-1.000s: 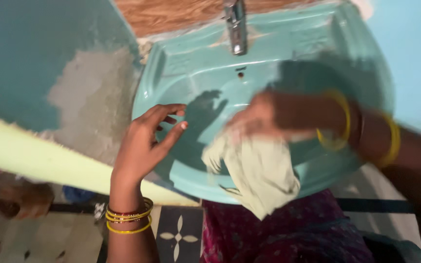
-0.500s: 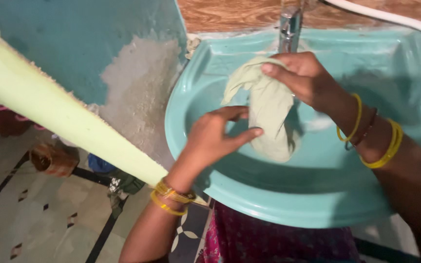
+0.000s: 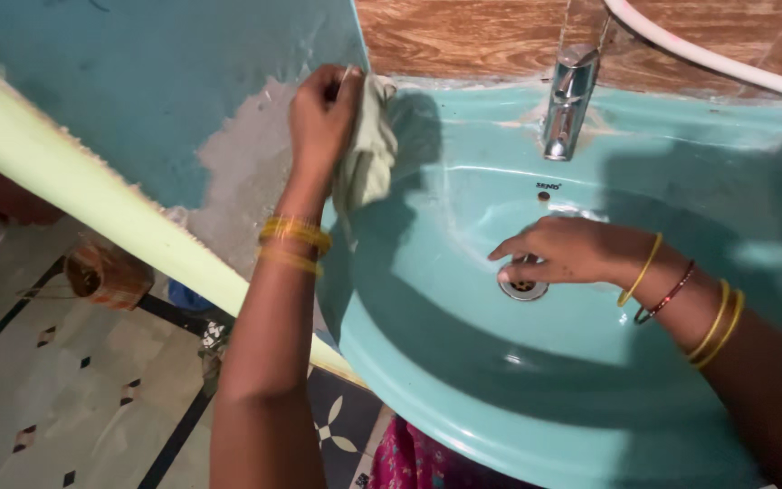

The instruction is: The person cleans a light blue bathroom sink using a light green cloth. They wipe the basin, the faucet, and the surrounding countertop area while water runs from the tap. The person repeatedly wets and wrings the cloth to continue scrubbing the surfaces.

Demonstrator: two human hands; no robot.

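The pale green cloth (image 3: pixel 366 154), lately bunched under the tap (image 3: pixel 568 101), is now gripped by the left hand (image 3: pixel 321 118) at the basin (image 3: pixel 463 380)'s back-left rim, while the emptied right hand (image 3: pixel 561 251) rests loosely open over its drain (image 3: pixel 523 286).

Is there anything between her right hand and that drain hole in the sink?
Nothing visible. The right hand lies in the basin of the sink with fingers right at the drain. The cloth is off at the sink's far left corner, in the left hand.
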